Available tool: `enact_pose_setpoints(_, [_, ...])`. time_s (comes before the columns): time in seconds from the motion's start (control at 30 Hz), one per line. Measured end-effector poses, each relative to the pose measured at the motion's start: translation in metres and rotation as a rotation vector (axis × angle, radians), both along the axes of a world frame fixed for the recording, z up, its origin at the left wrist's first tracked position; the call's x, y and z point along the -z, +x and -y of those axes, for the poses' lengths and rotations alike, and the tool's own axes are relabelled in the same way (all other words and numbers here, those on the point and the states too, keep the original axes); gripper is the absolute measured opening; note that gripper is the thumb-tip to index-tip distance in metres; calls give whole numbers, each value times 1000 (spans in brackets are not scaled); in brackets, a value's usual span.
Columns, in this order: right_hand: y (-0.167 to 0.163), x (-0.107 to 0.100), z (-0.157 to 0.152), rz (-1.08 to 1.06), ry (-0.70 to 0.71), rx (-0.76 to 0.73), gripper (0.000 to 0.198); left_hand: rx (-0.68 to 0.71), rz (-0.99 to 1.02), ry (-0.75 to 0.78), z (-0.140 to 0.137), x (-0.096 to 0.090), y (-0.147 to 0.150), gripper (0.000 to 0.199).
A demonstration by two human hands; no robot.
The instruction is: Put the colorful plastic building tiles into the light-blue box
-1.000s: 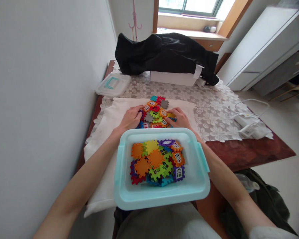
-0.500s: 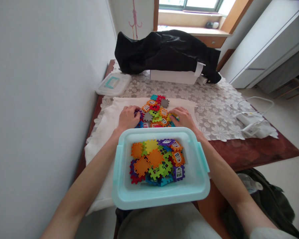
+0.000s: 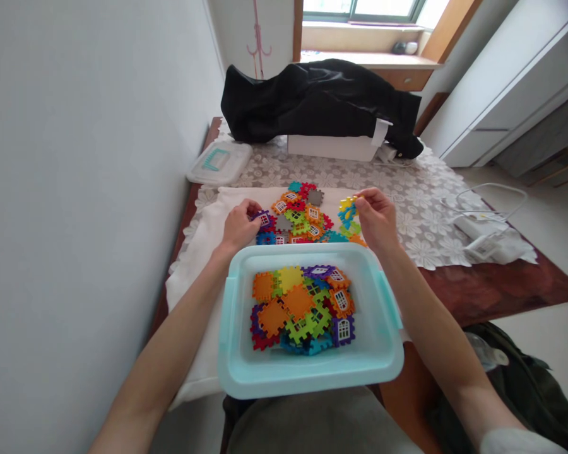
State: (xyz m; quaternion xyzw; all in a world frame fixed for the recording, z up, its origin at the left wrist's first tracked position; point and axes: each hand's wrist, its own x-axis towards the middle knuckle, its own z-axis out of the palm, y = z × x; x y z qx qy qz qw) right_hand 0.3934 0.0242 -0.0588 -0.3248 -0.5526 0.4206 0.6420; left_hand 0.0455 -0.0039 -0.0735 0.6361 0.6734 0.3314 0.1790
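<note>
My left hand [image 3: 240,226] is at the left side of a loose pile of coloured plastic building tiles [image 3: 297,217], its fingers closed on the edge of a purple window tile [image 3: 264,219]. My right hand [image 3: 378,217] is to the right of the pile, with thumb and fingers pinching yellow and blue building tiles [image 3: 347,210] a little above the cloth. Below it are green, teal and orange tiles [image 3: 355,239]. Between my forearms stands a light turquoise tub [image 3: 373,359] with more tiles [image 3: 297,302] inside. Its near wall hides the pile's front edge.
A clear lid with a turquoise handle [image 3: 221,162] lies at the far left, by the wall. Black cloth [image 3: 322,101] covers a white box [image 3: 331,147] at the back. On the right are a white bag with a cable [image 3: 490,236] and a dark backpack [image 3: 515,378] below.
My right hand has moved up and to the right, away from the pile, and now holds yellow and blue tiles. My left hand stays at the purple tile, now more visible.
</note>
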Motion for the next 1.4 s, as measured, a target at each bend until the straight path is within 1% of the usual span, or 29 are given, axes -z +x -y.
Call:
enact_pose_setpoints(0.1, [2,-18,13,-181,20,-139,36,22,-80,5,3,-2,3,19])
enact_pose_setpoints(0.17, [4,-28,24,-215,11,-267,35,37,-141,6,6,-4,5,18])
enact_pose_setpoints(0.23, [3,-35,32,-207,40,-420,33,41,-159,-1,7,-6,7,19])
enact_pose_setpoints(0.3, [0,-40,38,-65,97,-586,30,35,-144,-11,8,-7,8,21])
enact_pose_setpoints(0.4, [-1,-47,42,261,160,-787,25,21,-93,-20,8,-7,5,25])
enact_pose_setpoints(0.43, [0,-49,42,335,169,-836,27,20,-66,-21,7,-6,3,26])
enact_pose_setpoints(0.5, [5,-50,40,392,175,-879,35,33,-1,-11,7,-3,0,28])
enact_pose_setpoints(0.53, [8,-50,39,386,172,-866,39,47,33,2,6,-2,-2,29])
enact_pose_setpoints(0.57, [12,-48,38,363,163,-818,42,63,67,19,6,-1,-2,30])
enact_pose_setpoints(0.63, [21,-39,34,293,131,-635,42,91,121,54,7,1,-3,30])
enact_pose_setpoints(0.7, [31,-24,31,278,86,-409,41,118,141,81,10,1,-1,28])
enact_pose_setpoints(0.73, [36,-16,31,336,63,-320,38,142,133,87,12,1,1,27])
enact_pose_setpoints(0.77, [42,-8,31,436,56,-247,36,179,110,90,15,0,3,29])
enact_pose_setpoints(0.8, [48,1,33,558,67,-198,38,233,75,88,17,-1,4,34])
enact_pose_setpoints(0.83, [53,9,35,689,94,-184,46,302,31,84,20,-2,5,42])
enact_pose_setpoints(0.87, [58,16,38,816,122,-206,54,380,-20,76,22,-2,6,51])
enact_pose_setpoints(0.93, [64,28,44,1020,168,-290,66,526,-127,52,25,-3,6,72])
enact_pose_setpoints(0.97, [65,33,47,1097,182,-320,71,577,-170,36,25,-3,5,80])
enact_pose_setpoints(1.03, [63,40,50,1210,202,-333,79,635,-225,-1,25,-3,4,90])
enact_pose_setpoints(1.13, [53,45,50,1313,231,-304,90,666,-265,-71,25,-3,3,95])
enact_pose_setpoints(1.23, [40,46,44,1367,251,-294,88,666,-311,-135,27,-3,5,92])
enact_pose_setpoints(1.3, [32,46,37,1363,259,-274,86,650,-314,-141,28,-3,7,90])
enact_pose_setpoints(1.4, [18,42,26,1310,277,-196,83,609,-258,-95,27,-1,9,90])
